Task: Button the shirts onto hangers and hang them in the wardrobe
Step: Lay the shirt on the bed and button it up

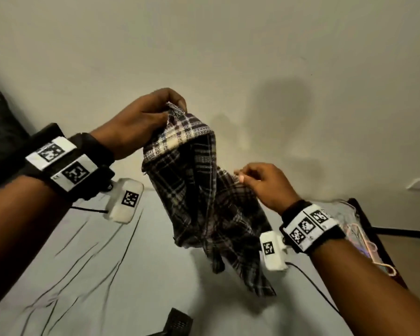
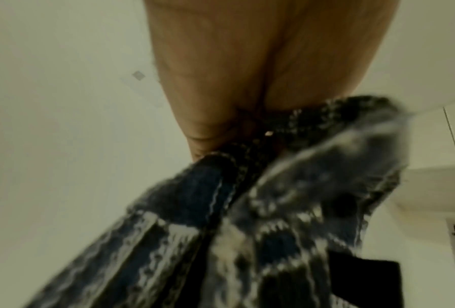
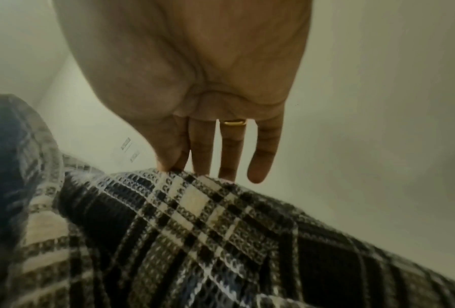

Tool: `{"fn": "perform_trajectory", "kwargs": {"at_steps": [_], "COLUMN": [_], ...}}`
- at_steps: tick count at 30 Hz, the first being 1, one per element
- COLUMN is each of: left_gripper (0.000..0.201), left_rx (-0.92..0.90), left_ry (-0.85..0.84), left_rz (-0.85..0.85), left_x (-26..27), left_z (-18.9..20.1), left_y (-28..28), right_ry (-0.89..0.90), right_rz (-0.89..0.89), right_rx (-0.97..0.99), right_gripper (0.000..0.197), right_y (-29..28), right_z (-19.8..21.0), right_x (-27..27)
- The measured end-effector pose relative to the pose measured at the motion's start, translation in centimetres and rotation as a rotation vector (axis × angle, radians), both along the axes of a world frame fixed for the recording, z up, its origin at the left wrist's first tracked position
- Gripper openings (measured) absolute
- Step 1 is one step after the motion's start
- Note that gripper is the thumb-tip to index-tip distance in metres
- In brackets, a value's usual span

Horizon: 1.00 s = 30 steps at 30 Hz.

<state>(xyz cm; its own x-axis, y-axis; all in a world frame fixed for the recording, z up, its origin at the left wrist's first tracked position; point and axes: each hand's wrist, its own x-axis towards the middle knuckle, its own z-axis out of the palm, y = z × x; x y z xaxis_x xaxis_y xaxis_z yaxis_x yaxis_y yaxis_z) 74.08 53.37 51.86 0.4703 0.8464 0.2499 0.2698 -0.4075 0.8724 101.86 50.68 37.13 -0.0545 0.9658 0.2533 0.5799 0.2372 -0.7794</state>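
Plaid shirt held up in mid-air over the pale bed, bunched and twisted, dark checks with cream bands, hem dangling. No hanger inside, no buttons visibly fastened; judged early in the task, with hanging and buttoning all left. Left hand closed on the top edge near the collar, fingers curled round cloth. Right hand pinching a lower edge, other fingers straight. Hangers lying off to the right. Wardrobe not seen.
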Motion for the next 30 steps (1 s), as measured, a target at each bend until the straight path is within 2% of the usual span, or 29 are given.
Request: {"fn": "perform_trajectory", "kwargs": {"at_steps": [4, 7, 9, 11, 12, 14, 16, 17, 18, 20, 23, 26, 28, 30], "left_gripper": [0.032, 0.035, 0.030, 0.023, 0.023, 0.021, 0.012, 0.009, 0.007, 0.016, 0.038, 0.058, 0.051, 0.034], "left_rx": [0.052, 0.159, 0.231, 0.295, 0.316, 0.340, 0.377, 0.394, 0.403, 0.388, 0.382, 0.500, 0.575, 0.565], "left_ry": [0.053, 0.189, 0.320, 0.356, 0.340, 0.294, 0.365, 0.427, 0.485, 0.586, 0.673, 0.696, 0.764, 0.826], "left_rz": [0.155, 0.222, 0.270, 0.323, 0.342, 0.361, 0.343, 0.311, 0.262, 0.171, 0.135, 0.211, 0.280, 0.423], "left_x": [-2.1, -4.1, -5.0, -5.7, -6.0, -6.9, -7.5, -7.8, -8.0, -8.5, -9.4, -10.6, -11.4, -12.0], "left_z": [-0.1, 0.4, 0.8, 1.3, 1.6, 2.0, 2.1, 1.9, 1.9, 1.8, 2.0, 1.8, 1.2, -0.1], "left_y": [1.0, 1.8, 2.1, 2.2, 2.2, 2.0, 1.5, 1.3, 0.9, 0.4, 0.0, 0.6, 1.8, 3.2], "right_ry": [0.093, 0.059, 0.039, 0.047, -0.016, -0.313, -0.556, -0.580, -0.561, -0.537, -0.453, -0.240, -0.038, 0.048], "right_rz": [-0.113, -0.127, -0.057, 0.112, 0.183, 0.209, 0.126, 0.079, 0.028, -0.055, -0.065, 0.085, 0.197, 0.249], "right_rx": [-0.013, 0.053, 0.101, 0.063, 0.020, 0.002, 0.073, 0.101, 0.117, 0.164, 0.204, 0.080, 0.013, 0.028], "right_gripper": [0.015, 0.016, 0.015, 0.023, 0.033, 0.050, 0.040, 0.032, 0.027, 0.019, 0.034, 0.045, 0.038, 0.028], "right_y": [1.2, 1.4, 1.2, 0.8, 0.6, 0.5, 1.0, 1.4, 1.7, 2.1, 1.9, 1.6, 1.2, 0.7], "right_z": [0.8, 3.2, 5.8, 8.1, 8.8, 9.4, 9.2, 9.0, 9.1, 9.4, 10.8, 12.1, 13.0, 13.7], "right_x": [0.8, 1.2, 1.1, 1.1, 1.2, 1.3, 1.6, 1.7, 1.8, 1.8, 2.0, 2.3, 2.5, 2.7]}}
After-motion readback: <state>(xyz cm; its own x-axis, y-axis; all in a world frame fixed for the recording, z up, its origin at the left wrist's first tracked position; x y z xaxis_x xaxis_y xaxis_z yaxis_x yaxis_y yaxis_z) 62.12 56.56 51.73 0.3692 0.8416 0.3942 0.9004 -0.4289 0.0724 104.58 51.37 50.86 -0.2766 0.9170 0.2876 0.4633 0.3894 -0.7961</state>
